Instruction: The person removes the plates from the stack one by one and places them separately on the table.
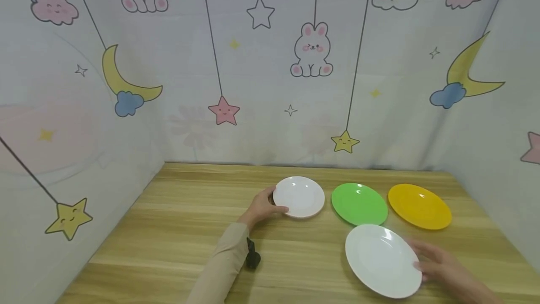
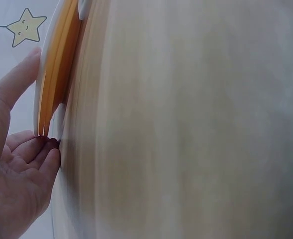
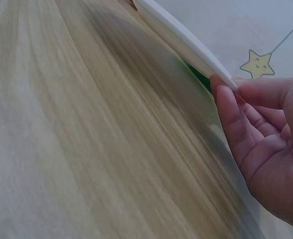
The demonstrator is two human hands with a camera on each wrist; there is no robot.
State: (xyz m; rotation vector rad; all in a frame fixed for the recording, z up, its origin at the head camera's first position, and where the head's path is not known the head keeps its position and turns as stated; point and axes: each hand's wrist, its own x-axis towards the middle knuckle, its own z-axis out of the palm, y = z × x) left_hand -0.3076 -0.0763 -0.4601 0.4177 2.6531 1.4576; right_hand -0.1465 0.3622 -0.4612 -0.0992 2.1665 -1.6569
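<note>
My left hand (image 1: 262,207) grips the left edge of a small stack of plates, its top a white plate (image 1: 299,196). Seen from the side in the left wrist view, orange layers (image 2: 59,59) show beneath the white rim, the thumb along the upper side and the fingers (image 2: 29,147) at the lower rim. At front right, my right hand (image 1: 434,262) pinches the rim of another white plate (image 1: 383,261), thumb above and fingers below. That plate is tilted and raised over the table, as the right wrist view shows.
Behind the held plate, a green plate (image 1: 358,204) lies on the wooden table (image 1: 177,210), with a yellow plate (image 1: 419,206) to its right. Cartoon-printed fabric (image 1: 270,83) closes off the back and both sides. A black object (image 1: 252,256) is at the left wrist.
</note>
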